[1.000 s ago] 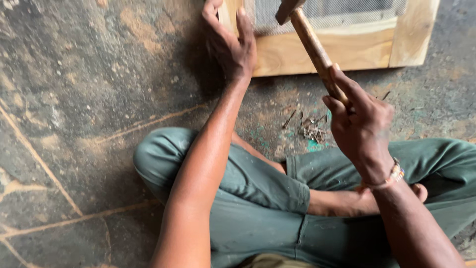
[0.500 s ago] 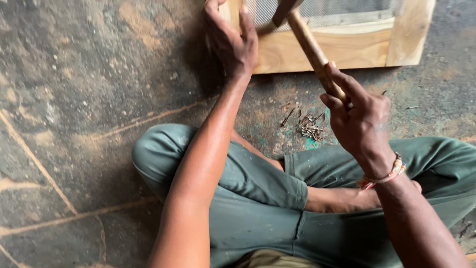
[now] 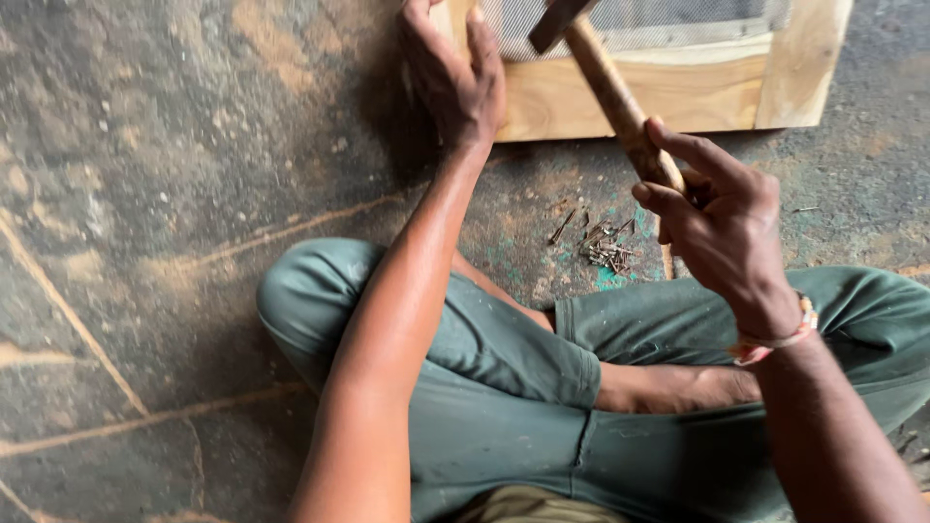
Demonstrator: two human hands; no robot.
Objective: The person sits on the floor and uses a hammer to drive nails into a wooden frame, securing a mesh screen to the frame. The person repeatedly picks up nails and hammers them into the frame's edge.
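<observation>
Right hand [image 3: 722,218] closed loosely round the hammer [image 3: 610,87] handle, index finger extended; left hand [image 3: 455,73] lay half-open, palm down, on the frame [image 3: 630,102] corner, far side.

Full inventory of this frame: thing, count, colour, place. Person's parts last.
wooden frame: one, pale wood, top centre on the floor, partly cut off by the picture edge
wire mesh: one sheet, grey, inside the wooden frame
hammer: one, brown wooden handle with dark head, raised over the wooden frame
nails: a small loose pile, count unclear, dark rusty, on the floor in front of the legs
floor: one, dark stained grey-brown with pale lines, all around
trousers: one pair, green, on crossed legs at bottom
wristband: one, pale with orange, on right wrist
left hand: pressed on the wooden frame's left corner
right hand: gripping the hammer handle
</observation>
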